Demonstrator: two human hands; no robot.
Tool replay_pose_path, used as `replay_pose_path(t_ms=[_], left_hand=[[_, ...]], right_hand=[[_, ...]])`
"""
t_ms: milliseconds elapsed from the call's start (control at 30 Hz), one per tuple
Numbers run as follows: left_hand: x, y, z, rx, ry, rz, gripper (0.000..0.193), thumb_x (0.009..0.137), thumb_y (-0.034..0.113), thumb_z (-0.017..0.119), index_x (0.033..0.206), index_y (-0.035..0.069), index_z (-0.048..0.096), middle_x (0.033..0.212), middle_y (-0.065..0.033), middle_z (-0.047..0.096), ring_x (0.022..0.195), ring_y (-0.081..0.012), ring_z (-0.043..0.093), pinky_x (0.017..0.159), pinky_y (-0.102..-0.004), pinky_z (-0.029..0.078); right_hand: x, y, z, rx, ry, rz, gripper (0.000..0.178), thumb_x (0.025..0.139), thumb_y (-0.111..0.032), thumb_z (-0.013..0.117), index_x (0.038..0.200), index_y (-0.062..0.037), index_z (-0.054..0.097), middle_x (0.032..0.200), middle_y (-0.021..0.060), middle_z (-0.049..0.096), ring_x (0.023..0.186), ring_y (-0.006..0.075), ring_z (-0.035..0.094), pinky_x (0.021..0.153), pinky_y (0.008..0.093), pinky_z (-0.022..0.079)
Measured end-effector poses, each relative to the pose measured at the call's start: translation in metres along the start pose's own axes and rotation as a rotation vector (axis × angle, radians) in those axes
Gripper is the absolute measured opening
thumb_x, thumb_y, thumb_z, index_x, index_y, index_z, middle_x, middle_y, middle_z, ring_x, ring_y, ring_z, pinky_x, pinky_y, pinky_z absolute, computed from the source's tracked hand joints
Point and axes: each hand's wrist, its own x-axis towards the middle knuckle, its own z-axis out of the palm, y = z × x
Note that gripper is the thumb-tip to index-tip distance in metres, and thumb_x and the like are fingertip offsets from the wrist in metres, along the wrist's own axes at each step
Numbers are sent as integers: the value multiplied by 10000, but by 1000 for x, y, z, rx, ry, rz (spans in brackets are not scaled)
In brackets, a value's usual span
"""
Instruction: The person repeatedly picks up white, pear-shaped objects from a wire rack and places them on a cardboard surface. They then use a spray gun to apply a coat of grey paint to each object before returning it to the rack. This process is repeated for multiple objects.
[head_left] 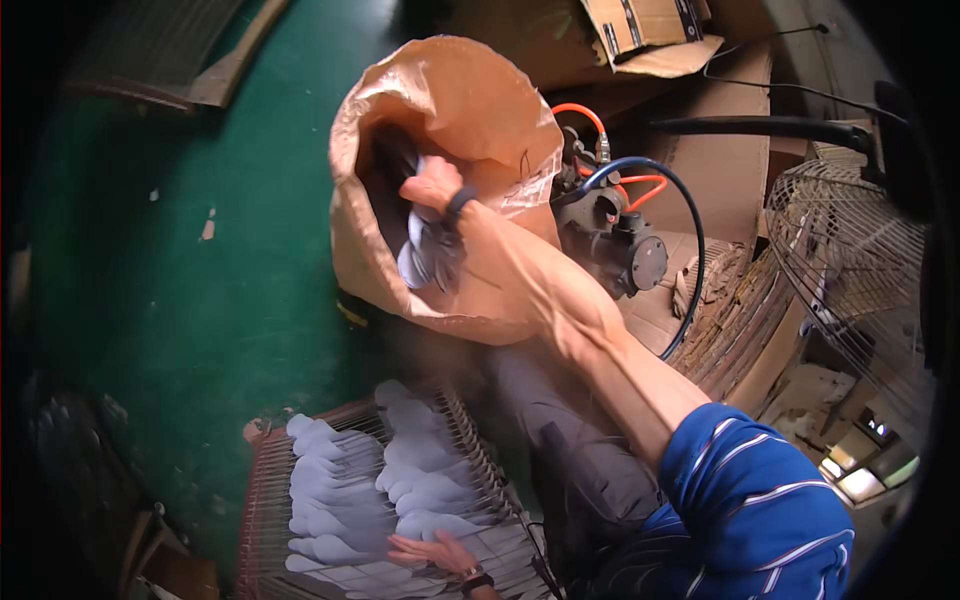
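My right hand [434, 186] is inside the mouth of a large tan woven sack [485, 85], its fingers closed. A bunch of thin, light-grey, rounded flat pieces [428, 256] fans out below the fist, blurred by motion. Something dark shows above the knuckles, deeper in the sack. My left hand [436, 552] lies with fingers stretched on overlapping rows of similar grey-white, paddle-shaped flat pieces [425, 470]. These rows stand in a wire-sided rack [262, 500] close to my body.
Beyond the sack's right side stands a dark metal pump-like machine [640, 262] with orange and blue hoses. Further right are a wire fan cage [845, 235] and flattened cardboard [705, 190]. Another rack [150, 60] lies at the far left on the green floor [190, 300].
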Motion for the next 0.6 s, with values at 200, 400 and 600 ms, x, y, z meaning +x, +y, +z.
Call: replay_pose_path(t_ms=[200, 400, 600], left_hand=[[-12, -13, 10, -94, 86, 24, 1039, 949, 753, 398, 1603, -17, 155, 1673, -228, 149, 1546, -465, -36, 1227, -605, 79], [-15, -26, 27, -153, 169, 95, 899, 952, 447, 629, 1597, -4, 194, 1650, -254, 196, 1541, -479, -43, 1223, -582, 110], [1, -38, 34, -398, 209, 194, 920, 945, 516, 605, 1611, 43, 183, 1668, -260, 159, 1548, -472, -58, 1221, -593, 94]], right_hand=[[-158, -24, -101, 620, -148, -255, 217, 702, -90, 688, 887, 10, 638, 789, 41, 621, 696, 128, 551, 583, 303, 436], [-390, -16, -220, 882, -90, -415, 395, 717, 16, 621, 1111, 17, 651, 908, 3, 638, 793, 97, 572, 708, 251, 484], [-605, 97, -303, 1058, -95, -475, 228, 724, 19, 601, 945, -34, 608, 773, 5, 577, 654, 109, 570, 621, 261, 495]])
